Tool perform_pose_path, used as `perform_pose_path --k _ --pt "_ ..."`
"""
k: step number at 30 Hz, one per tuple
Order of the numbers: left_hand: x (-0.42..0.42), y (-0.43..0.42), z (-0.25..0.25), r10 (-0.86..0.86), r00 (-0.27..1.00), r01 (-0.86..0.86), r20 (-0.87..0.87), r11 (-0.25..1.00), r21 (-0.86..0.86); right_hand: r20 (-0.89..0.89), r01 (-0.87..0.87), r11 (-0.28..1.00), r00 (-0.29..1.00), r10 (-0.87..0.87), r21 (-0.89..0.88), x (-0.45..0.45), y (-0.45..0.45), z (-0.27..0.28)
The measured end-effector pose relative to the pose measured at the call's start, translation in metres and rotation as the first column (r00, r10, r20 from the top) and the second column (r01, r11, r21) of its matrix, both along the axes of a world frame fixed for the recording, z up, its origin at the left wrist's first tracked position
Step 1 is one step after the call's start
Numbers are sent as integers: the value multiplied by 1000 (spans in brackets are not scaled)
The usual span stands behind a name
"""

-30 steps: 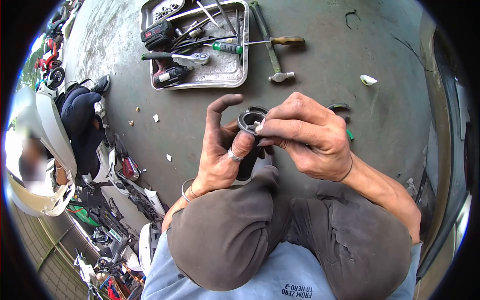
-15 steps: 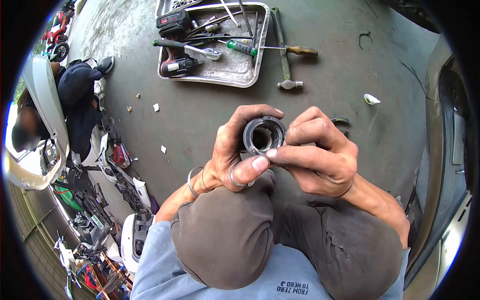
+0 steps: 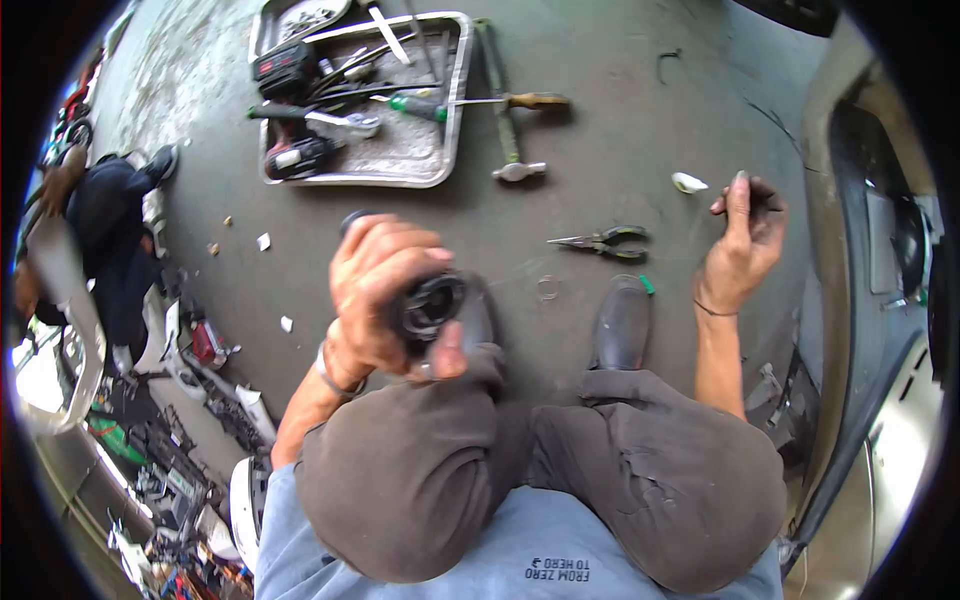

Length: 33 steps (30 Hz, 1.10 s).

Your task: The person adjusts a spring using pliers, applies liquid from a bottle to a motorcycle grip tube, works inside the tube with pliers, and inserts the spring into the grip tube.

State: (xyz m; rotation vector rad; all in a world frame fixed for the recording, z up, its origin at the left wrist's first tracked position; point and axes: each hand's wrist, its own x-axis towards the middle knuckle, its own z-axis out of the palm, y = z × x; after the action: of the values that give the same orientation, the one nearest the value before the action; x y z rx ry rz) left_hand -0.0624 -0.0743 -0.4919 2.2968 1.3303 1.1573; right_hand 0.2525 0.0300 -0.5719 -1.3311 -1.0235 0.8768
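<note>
My left hand is wrapped round a black, hollow cylindrical part, whose round open end faces me; motion blurs it, and another dark end sticks out beyond the knuckles. Off to the right, my right hand is raised with its fingers curled in, and whatever it may hold is hidden. A white shell-like piece lies just left of that hand. Needle-nose pliers rest on the floor between the two hands. Nearer my shoes is a thin, pale ring.
A metal tray at the upper left carries a ratchet, an impact driver and other tools. Beside it lie a hammer and a screwdriver. Another person sits at left by motorbike parts. A vehicle panel borders the right.
My right hand has left the black part and moved far right. My left hand has shifted left with the part and turned it. The pliers and ring now show.
</note>
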Motion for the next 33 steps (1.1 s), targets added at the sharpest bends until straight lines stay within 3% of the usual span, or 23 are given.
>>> perform_pose_path --k 2,3,6,13,16,18,20,24,26,28,30,33 --pt "-2 -4 -3 48 999 -48 -22 999 -15 26 211 974 977 -209 -88 38 2 -45" --pt "-1 -3 -7 54 998 -54 -14 998 26 58 251 943 968 -244 -219 54 -3 -66" --pt "4 3 -10 62 996 -59 -65 997 55 144 121 894 988 -64 -432 75 -14 -112" --pt "14 13 -9 78 993 -72 -86 995 69 509 -3 921 833 219 -390 75 16 -163" --pt "14 15 -7 64 996 -58 -66 994 98 419 -76 951 885 203 -301 66 24 -158" --pt "11 14 4 68 991 -65 -118 997 33 181 -261 934 934 308 -244 45 25 -113" --pt "9 16 5 57 993 -50 -107 997 65 118 -401 910 904 412 -106 14 17 -48" --pt "6 21 7 47 994 -32 -97 988 150 138 -697 713 715 685 75 -20 4 69" --pt "6 26 13 61 992 -37 -113 979 201 272 -786 613 608 746 78 -24 2 102" --pt "6 31 18 74 987 -37 -140 967 250 442 -852 500 511 737 152 -33 4 124" --pt "4 36 20 88 985 -38 -150 952 304 446 -889 423 454 772 173 -36 3 131" --pt "2 43 24 84 983 -19 -161 931 365 449 -886 436 456 768 155 -45 -1 142"
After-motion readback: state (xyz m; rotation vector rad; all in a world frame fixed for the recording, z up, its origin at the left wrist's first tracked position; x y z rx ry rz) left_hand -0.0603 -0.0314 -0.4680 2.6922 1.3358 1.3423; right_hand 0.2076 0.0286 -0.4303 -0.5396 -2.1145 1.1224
